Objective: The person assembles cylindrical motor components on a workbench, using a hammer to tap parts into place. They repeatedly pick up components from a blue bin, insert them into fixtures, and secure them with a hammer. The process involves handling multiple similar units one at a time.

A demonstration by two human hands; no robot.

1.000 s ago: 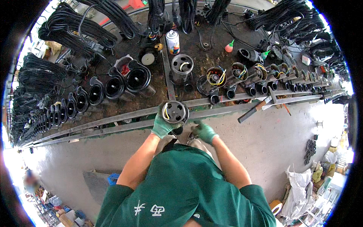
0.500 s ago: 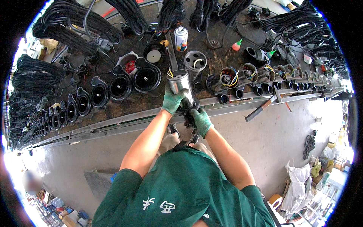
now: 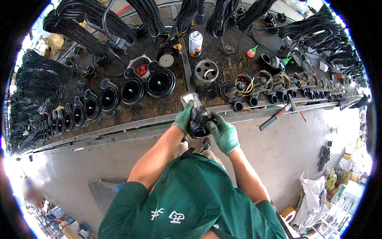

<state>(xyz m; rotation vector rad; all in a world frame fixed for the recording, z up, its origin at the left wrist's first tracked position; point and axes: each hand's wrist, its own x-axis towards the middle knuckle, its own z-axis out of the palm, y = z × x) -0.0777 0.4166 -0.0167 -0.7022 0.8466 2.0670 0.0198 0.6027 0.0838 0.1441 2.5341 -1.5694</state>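
Just in front of the bench edge I hold a pump body, a shiny metal cylinder with a black plastic end (image 3: pixel 200 118). The black end with its round opening points toward me, and the metal part tilts away. My left hand (image 3: pixel 184 118), in a green glove with a dark palm, is wrapped round its left side. My right hand (image 3: pixel 225 133), gloved alike, has its fingers bent against the black end from the right. Beyond them stands a metal cylinder (image 3: pixel 205 75) with a holed top and a pale wire. Its neighbour is a small dark ring (image 3: pixel 211 93).
Black volute-shaped casings (image 3: pixel 160 82) line the bench to the left. Metal motor housings with coloured wires (image 3: pixel 242 84) run to the right. A hammer (image 3: pixel 277 115) overhangs the front edge. Behind are a spray can (image 3: pixel 195 44), a small red bottle (image 3: pixel 252 51) and coiled black cables (image 3: pixel 145 18).
The pump body has tipped over: its open metal end, with a yellow wire, faced up before, and now the black end shows. My right hand has moved from underneath to its right side.
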